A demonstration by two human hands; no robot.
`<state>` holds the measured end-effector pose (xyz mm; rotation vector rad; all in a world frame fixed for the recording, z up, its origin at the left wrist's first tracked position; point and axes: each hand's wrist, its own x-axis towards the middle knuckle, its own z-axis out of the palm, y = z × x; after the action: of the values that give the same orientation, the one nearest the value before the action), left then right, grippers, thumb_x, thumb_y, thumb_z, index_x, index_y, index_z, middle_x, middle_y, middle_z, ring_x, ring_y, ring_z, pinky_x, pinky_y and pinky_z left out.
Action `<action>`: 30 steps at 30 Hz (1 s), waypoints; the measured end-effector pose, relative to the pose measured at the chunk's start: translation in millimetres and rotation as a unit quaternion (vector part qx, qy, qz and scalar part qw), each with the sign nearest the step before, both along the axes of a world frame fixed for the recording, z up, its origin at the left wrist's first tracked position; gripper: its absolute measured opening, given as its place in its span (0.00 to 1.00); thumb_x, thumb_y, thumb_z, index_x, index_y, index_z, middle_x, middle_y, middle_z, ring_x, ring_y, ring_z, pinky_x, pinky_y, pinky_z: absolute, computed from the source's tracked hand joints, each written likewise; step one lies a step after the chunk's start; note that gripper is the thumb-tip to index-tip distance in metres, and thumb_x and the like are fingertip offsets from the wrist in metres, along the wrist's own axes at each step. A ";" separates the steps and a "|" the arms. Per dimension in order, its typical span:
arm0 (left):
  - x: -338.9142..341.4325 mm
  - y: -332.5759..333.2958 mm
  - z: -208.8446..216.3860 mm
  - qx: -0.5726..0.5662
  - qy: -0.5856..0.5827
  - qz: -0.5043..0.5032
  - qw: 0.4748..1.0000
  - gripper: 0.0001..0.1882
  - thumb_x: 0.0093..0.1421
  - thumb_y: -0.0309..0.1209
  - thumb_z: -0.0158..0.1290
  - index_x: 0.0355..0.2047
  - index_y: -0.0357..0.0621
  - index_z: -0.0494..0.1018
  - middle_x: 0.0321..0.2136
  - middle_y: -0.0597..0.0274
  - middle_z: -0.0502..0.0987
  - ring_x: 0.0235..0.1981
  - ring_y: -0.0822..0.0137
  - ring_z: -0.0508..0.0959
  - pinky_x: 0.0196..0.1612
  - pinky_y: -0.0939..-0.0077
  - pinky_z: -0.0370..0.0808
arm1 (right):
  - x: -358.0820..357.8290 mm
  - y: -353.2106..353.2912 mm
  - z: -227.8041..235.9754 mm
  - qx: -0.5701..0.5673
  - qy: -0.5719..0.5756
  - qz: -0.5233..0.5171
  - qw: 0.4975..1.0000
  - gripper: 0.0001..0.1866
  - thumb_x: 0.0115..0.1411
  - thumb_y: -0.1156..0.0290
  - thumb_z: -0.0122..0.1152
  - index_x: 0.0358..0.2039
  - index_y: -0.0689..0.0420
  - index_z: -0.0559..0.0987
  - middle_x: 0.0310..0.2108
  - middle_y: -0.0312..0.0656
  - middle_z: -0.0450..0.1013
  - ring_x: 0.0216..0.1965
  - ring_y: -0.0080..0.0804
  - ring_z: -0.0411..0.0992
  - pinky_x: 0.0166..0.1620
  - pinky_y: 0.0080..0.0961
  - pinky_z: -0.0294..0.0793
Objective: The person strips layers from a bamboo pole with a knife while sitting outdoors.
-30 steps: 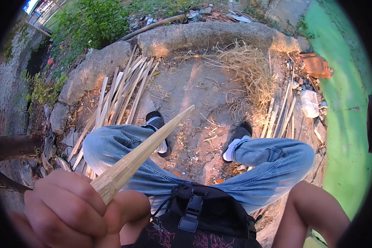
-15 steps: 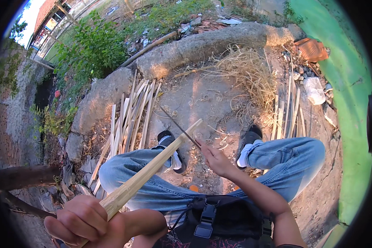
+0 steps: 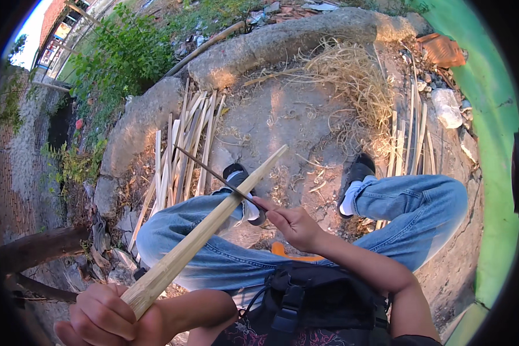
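Observation:
My left hand (image 3: pixel 106 317) is wrapped round the thick end of a pale strip of wood or bamboo (image 3: pixel 199 230). The strip slants up and away to the right, narrowing to a point beyond my knees. In my right hand (image 3: pixel 291 222) is a long thin knife (image 3: pixel 210 172), its handle mostly hidden by the fingers. The dark blade crosses the strip roughly halfway between the middle and the tip, touching or very near it, and points to the upper left.
Several split strips (image 3: pixel 190 138) lie in a pile left of my feet, and more strips (image 3: pixel 412 138) to the right. Curly shavings (image 3: pixel 357 81) heap up ahead, before a low stone kerb (image 3: pixel 282 43). A green wall (image 3: pixel 496 144) bounds the right. A black bag (image 3: pixel 323 300) sits at my lap.
My right hand has drawn the knife back along the strip, nearer my body and a little left. The left hand has dropped slightly, still gripping. The view has shifted a little.

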<state>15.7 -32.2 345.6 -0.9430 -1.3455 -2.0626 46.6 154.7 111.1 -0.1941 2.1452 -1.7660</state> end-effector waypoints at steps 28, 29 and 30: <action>-28.3 -46.6 -4.3 0.031 -0.087 -0.036 0.995 0.17 0.62 0.32 0.42 0.17 0.52 0.52 0.09 0.73 0.47 0.09 0.79 0.44 0.15 0.82 0.45 | -21.4 10.5 -117.1 0.103 -0.112 -0.116 0.982 0.23 0.68 0.56 0.43 0.60 0.51 0.66 0.14 0.39 0.59 0.20 0.24 0.58 0.29 0.27 0.63; -32.9 -54.4 -7.6 0.031 -0.096 -0.004 0.995 0.17 0.62 0.32 0.42 0.16 0.52 0.52 0.09 0.73 0.47 0.09 0.79 0.44 0.15 0.82 0.45 | -29.9 10.8 -123.9 0.101 -0.104 -0.120 0.982 0.23 0.68 0.56 0.43 0.60 0.51 0.66 0.14 0.39 0.59 0.20 0.24 0.58 0.29 0.27 0.63; -34.3 -59.5 -13.7 0.033 -0.110 0.036 0.993 0.17 0.62 0.32 0.42 0.16 0.52 0.52 0.09 0.72 0.47 0.09 0.78 0.44 0.15 0.82 0.44 | -35.7 7.5 -123.7 0.102 -0.080 -0.123 0.984 0.23 0.68 0.54 0.41 0.60 0.47 0.66 0.18 0.46 0.65 0.21 0.32 0.65 0.31 0.29 0.66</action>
<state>-18.6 -91.7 331.9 -0.6447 -1.3893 -2.1918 10.9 162.2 -12.5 0.2660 2.2890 -1.6065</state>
